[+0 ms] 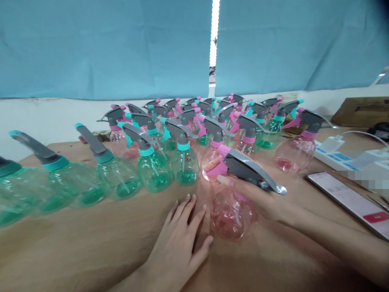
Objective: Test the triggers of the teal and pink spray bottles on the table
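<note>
My right hand (247, 188) is closed around the neck of a pink spray bottle (232, 217), just under its grey and pink trigger head (243, 164). The fingers reach forward along the pink trigger, and the bottle's base is near or on the wooden tabletop. My left hand (179, 233) lies flat on the wood, fingers stretched out, with nothing in it. Just beyond its fingertips stands a green spray bottle (186, 164) with a turquoise collar. Another green spray bottle (154, 170) stands left of that one.
Many pink and green spray bottles crowd the back of the table (115, 243). Several green ones (118, 178) line the left. At the right lie a phone (346, 198), a white power strip (337, 156) with plugs and a cardboard piece (361, 111). A blue curtain (106, 48) hangs behind.
</note>
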Action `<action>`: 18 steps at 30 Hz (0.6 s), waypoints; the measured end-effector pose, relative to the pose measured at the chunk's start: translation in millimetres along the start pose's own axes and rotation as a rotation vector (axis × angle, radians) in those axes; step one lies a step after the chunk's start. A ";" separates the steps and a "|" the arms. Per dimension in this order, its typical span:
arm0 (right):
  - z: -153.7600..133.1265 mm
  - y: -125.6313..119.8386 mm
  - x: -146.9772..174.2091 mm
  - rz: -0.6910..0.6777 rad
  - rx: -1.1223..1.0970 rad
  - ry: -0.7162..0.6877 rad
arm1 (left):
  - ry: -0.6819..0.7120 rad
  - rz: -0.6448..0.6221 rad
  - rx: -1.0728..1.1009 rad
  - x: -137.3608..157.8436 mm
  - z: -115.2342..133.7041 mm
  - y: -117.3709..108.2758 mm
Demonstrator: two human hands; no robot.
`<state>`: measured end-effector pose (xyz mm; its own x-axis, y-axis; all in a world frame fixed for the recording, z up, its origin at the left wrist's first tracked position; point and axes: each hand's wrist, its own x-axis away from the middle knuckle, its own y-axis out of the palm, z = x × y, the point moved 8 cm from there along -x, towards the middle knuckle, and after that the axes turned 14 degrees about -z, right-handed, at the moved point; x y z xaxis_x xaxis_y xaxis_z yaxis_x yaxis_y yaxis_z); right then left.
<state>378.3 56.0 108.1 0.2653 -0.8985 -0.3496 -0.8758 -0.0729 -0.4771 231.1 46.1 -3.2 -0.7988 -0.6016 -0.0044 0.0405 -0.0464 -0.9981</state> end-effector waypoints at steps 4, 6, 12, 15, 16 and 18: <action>1.7 0.1 0.5 0.018 -0.004 0.014 | 0.002 -0.017 -0.004 -0.7 0.4 0.6; 4.0 1.1 0.6 0.011 0.004 0.025 | -0.005 -0.019 0.002 -0.7 -0.2 0.4; 7.0 4.5 -0.2 -0.039 -0.060 0.021 | -0.014 -0.026 0.020 -0.4 -0.2 -0.9; 6.3 8.0 -0.5 -0.071 -0.133 0.013 | -0.004 -0.021 0.021 -1.0 0.3 -1.4; 5.8 8.4 -0.8 -0.073 -0.145 0.016 | -0.001 -0.017 0.021 -1.2 0.3 -1.5; 3.9 8.3 -1.9 -0.075 -0.132 0.024 | -0.002 -0.010 0.016 -1.2 -0.2 -1.4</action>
<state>372.1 58.8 101.6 0.3235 -0.8983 -0.2973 -0.8998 -0.1948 -0.3904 231.9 47.0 -1.7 -0.7982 -0.6024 0.0056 0.0421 -0.0651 -0.9970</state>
